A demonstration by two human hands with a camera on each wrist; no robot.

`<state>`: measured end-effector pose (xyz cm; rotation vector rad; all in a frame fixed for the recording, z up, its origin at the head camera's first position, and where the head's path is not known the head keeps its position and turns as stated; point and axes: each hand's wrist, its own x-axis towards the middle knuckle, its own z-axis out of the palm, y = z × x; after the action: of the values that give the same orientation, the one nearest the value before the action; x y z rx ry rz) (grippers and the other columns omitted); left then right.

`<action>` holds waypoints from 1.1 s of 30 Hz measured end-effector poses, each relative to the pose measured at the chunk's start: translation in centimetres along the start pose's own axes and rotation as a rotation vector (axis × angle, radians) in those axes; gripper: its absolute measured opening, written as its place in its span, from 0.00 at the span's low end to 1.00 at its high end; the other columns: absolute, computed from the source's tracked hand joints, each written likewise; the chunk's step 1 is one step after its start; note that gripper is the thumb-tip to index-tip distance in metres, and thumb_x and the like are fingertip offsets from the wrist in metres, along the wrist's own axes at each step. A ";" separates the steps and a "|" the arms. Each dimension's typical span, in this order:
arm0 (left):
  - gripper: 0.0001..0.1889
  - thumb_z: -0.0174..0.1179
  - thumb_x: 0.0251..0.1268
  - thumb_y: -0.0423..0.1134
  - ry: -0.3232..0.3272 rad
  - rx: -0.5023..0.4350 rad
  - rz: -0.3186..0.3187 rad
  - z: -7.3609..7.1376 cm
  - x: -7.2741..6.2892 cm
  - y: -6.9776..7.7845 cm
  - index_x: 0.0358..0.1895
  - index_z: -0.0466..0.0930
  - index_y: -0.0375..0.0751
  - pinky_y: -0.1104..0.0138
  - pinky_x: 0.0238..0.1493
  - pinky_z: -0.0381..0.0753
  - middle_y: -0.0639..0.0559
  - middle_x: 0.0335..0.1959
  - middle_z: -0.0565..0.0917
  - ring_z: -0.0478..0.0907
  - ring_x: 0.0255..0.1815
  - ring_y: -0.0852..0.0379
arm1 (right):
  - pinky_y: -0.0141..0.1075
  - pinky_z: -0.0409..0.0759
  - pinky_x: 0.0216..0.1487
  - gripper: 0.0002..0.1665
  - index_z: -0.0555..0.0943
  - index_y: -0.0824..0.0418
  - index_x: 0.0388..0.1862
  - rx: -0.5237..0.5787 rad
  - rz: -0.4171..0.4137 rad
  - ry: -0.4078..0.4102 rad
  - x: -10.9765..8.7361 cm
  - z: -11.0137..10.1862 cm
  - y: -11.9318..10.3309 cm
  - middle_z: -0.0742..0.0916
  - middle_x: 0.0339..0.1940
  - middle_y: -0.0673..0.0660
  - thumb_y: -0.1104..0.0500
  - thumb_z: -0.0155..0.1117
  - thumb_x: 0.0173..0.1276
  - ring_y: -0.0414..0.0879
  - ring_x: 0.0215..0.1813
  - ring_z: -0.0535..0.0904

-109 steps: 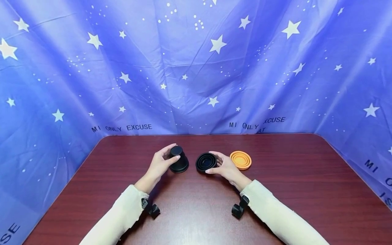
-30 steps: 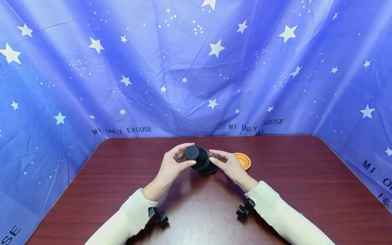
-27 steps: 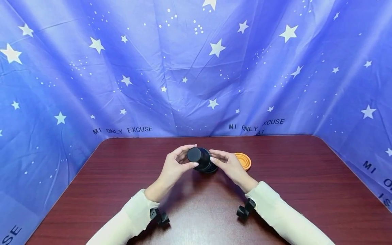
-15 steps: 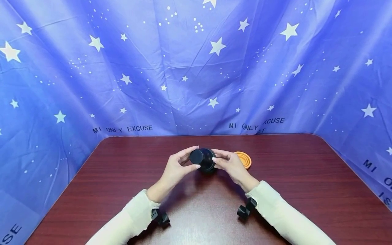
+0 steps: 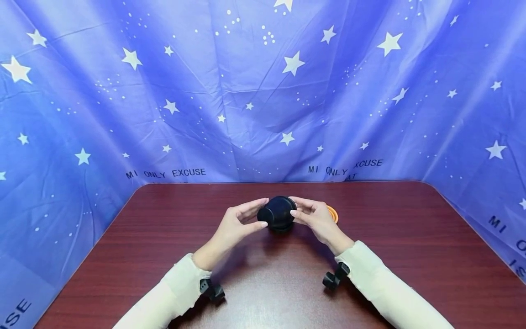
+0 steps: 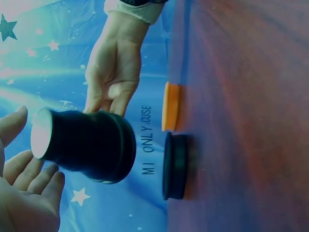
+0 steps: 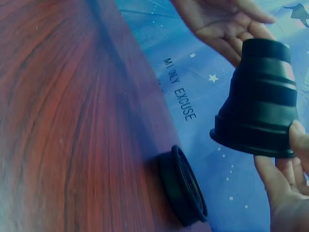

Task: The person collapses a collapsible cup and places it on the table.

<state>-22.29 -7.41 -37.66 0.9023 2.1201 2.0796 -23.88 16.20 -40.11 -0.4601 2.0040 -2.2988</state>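
An extended black collapsible cup (image 5: 276, 210), narrow base toward the left hand, is in the air and tilted. My right hand (image 5: 322, 223) pinches its wide rim between thumb and fingers, clearest in the right wrist view. Around the narrow base my left hand (image 5: 231, 230) is spread; in the left wrist view its thumb stands apart from the cup (image 6: 89, 145), and whether the fingertips touch is unclear. Below, a second black collapsible cup (image 6: 176, 166), folded flat, rests on the table; in the head view the raised cup mostly hides it.
An orange folded collapsible cup (image 5: 334, 213) lies on the table behind the right hand, partly covered by it. The dark red wooden table (image 5: 263, 283) ends at a blue star-patterned curtain (image 5: 246, 91). Black wrist devices (image 5: 336, 276) hang under both sleeves.
The extended cup has moved right, over the folded black one, and its base has tipped down to the left. My right hand has let go of the folded cup and taken the extended cup's rim.
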 end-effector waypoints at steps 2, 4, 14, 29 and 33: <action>0.27 0.64 0.56 0.27 -0.006 0.008 0.015 -0.1 0.2 0.1 0.61 0.73 0.33 0.61 0.60 0.72 0.38 0.60 0.75 0.70 0.63 0.46 | 0.36 0.82 0.42 0.28 0.68 0.80 0.61 -0.028 -0.033 -0.013 -0.1 -0.3 -0.1 0.86 0.35 0.48 0.74 0.60 0.61 0.38 0.39 0.82; 0.25 0.64 0.57 0.28 -0.006 0.022 0.028 -0.3 0.4 0.2 0.60 0.74 0.34 0.60 0.61 0.71 0.38 0.59 0.76 0.70 0.63 0.44 | 0.35 0.82 0.43 0.28 0.69 0.79 0.60 -0.067 -0.071 -0.035 -0.2 -0.6 -0.1 0.86 0.36 0.47 0.73 0.61 0.61 0.38 0.40 0.82; 0.22 0.61 0.61 0.29 -0.012 0.057 -0.059 -0.5 1.8 -0.2 0.60 0.74 0.34 0.60 0.60 0.71 0.40 0.59 0.76 0.71 0.62 0.45 | 0.33 0.80 0.42 0.24 0.77 0.68 0.57 -0.273 -0.215 -0.170 -0.6 -1.1 -0.2 0.85 0.45 0.51 0.69 0.65 0.61 0.44 0.44 0.82; 0.20 0.65 0.57 0.29 0.003 0.093 -0.100 0.8 2.2 -1.5 0.55 0.78 0.31 0.70 0.45 0.79 0.40 0.51 0.82 0.81 0.45 0.59 | 0.36 0.81 0.43 0.23 0.77 0.68 0.57 -0.332 -0.254 -0.248 -0.6 -1.1 -0.6 0.83 0.48 0.61 0.69 0.64 0.62 0.44 0.46 0.80; 0.20 0.65 0.55 0.28 0.029 0.069 -0.107 0.9 2.1 -1.4 0.53 0.79 0.28 0.71 0.43 0.80 0.37 0.49 0.82 0.81 0.41 0.61 | 0.37 0.81 0.43 0.23 0.76 0.68 0.58 -0.311 -0.233 -0.260 -0.5 -1.2 -0.4 0.83 0.48 0.58 0.68 0.63 0.63 0.45 0.46 0.80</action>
<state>-24.25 -5.64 -38.31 0.7507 2.2141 1.9925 -23.62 17.52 -39.93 -1.0052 2.2763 -1.9085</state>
